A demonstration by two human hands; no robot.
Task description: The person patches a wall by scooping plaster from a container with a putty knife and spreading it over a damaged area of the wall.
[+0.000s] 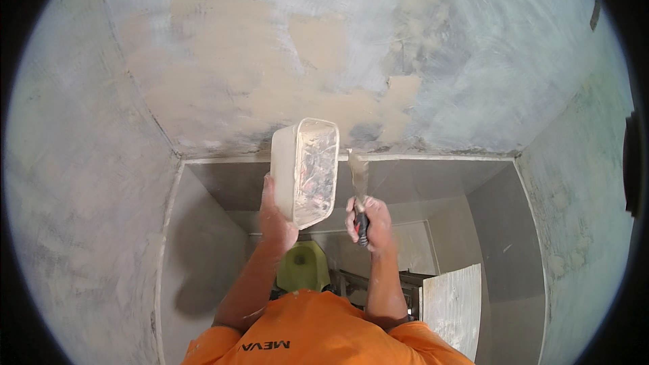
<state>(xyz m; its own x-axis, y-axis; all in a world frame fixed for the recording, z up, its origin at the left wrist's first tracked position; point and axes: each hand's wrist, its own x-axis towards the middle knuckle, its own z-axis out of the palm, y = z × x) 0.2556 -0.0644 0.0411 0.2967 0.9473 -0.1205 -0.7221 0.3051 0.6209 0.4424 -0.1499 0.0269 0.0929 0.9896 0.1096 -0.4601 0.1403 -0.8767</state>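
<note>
A white plastic tub (284, 165) is in my left hand (276, 220), tilted so that its opening turns to the right. Filler residue is smeared over its inside. My right hand (379, 222) is closed around the black and red handle of a putty knife (359, 174). The knife points up, just right of the tub and apart from it, with pale material on its blade. Ahead of both hands is a plastered wall (466, 111), with broad beige patches of filler (226, 61) on its grey-white surface. White smears mark both hands.
Grey tiles (505, 236) line the lower walls, edged by a pale strip (446, 157). Below me are a yellow-green basin-like fixture (302, 265) and a whitish board (451, 307) beside a dark frame. Side walls (88, 182) close in left and right.
</note>
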